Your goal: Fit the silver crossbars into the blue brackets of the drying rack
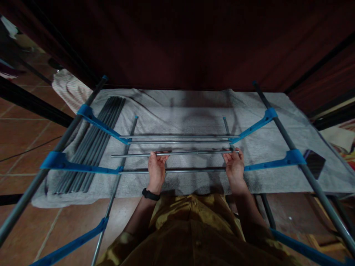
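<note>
My left hand (156, 170) wears a black wristband and grips a thin grey metal tube (191, 153) left of its middle. Near the tube's right end, my right hand (234, 164) has its fingers closed round it. The tube lies level, its left end sticking out past my left hand. Around it stands a rack frame of grey poles with blue plastic brackets (280, 162). Two crossbars (180, 136) span the frame beyond the held tube. Another crossbar (196, 170) runs nearer to me, passing by both wrists.
Several loose grey tubes (97, 144) lie side by side on the left of a grey cloth (172, 107). A dark phone-like slab (314, 162) rests at the right. Dark red curtains (177, 44) hang behind, and the floor has brown tiles (24, 140).
</note>
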### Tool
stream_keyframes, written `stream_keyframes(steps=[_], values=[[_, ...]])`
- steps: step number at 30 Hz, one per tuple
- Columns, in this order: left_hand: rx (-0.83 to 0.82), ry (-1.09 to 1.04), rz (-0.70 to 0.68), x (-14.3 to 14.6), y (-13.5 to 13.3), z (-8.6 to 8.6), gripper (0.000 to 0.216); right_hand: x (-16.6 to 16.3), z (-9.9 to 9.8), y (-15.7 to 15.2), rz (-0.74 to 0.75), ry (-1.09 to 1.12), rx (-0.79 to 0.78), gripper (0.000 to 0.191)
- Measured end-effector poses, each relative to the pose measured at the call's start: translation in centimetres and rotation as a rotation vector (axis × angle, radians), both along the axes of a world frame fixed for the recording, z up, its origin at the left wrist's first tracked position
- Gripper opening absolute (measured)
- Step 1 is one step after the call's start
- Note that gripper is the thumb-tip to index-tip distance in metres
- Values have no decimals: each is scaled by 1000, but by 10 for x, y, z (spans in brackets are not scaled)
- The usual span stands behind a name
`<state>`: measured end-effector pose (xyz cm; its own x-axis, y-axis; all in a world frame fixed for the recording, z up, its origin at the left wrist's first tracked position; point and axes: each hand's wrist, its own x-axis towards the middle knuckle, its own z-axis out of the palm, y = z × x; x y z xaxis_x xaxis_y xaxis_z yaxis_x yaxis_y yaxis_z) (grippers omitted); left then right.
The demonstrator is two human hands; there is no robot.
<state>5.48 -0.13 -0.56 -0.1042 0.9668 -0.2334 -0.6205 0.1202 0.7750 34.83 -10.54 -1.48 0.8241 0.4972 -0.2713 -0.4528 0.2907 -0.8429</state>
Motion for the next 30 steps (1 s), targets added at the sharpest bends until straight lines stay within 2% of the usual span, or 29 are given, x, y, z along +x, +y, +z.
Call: stream_keyframes(steps=[9, 15, 23, 30], values=[[15, 1, 10, 1, -1, 2, 46, -2, 1, 0, -3, 1, 7, 35], [24, 39, -36, -2, -3, 3, 48, -1, -1, 1, -14, -16, -1, 36], [-19, -3, -23, -11, 0, 5, 46, -1, 1, 1, -57, -18, 0, 38], [-50, 14, 79, -32, 10, 6, 39, 0, 0, 1, -88, -10, 7, 33]])
